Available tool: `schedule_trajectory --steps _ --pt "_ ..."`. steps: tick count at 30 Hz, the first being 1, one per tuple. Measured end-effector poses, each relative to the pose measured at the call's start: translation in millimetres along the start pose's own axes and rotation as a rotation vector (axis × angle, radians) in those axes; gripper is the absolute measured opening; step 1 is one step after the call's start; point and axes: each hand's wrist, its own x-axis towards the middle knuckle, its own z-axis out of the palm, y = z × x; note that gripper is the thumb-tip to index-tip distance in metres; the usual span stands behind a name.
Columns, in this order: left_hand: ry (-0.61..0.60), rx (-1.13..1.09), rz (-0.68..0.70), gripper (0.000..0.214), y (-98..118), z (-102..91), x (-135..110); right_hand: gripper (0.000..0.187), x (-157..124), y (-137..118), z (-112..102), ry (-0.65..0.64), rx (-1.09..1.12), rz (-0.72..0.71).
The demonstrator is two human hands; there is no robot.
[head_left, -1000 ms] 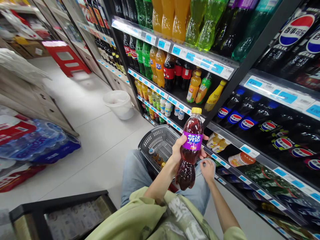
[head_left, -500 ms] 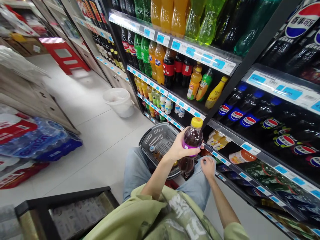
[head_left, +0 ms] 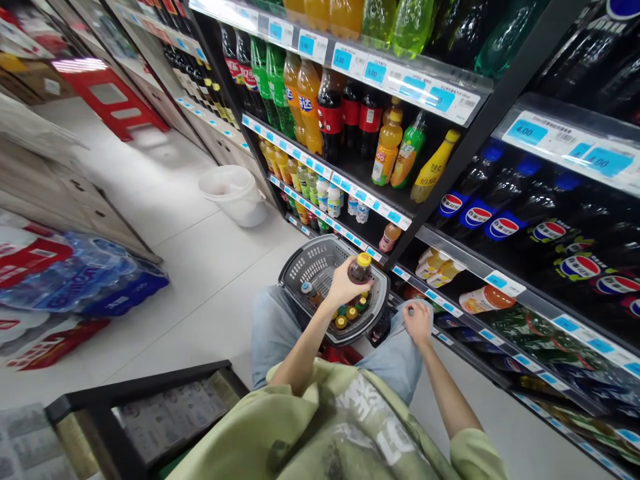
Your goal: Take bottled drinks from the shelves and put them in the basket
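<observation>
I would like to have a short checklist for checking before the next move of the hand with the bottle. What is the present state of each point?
1. Grip: ok. The left hand is wrapped around the dark bottle.
2. Cap: ok. The yellow cap is on the bottle and faces up.
3. Position: ok. The bottle is within the outline of the basket in this view.
4. Bottle base on basket floor: cannot tell. The base is hidden.
5. Space below: cannot tell. Yellow-capped bottles crowd close by.
6. Right hand out of the way: ok. It rests at the right knee, outside the basket.
</observation>
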Motion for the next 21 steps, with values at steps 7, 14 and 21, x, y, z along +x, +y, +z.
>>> schedule_trajectory --steps 7,14,21 --pt "0.3 0.068 -0.238 0.05 -101 -13.6 4 0.02 -1 0 -2 -0.015 0.024 0.007" --pt "0.305 0.19 -0.287 0.053 -170 -20.6 8 0.017 -5 -1 -6 0.008 0.034 -0.004" --pt "0.214 0.278 -0.38 0.055 -243 -11.2 14 0.02 -12 2 -12 -0.003 0.03 -0.008"
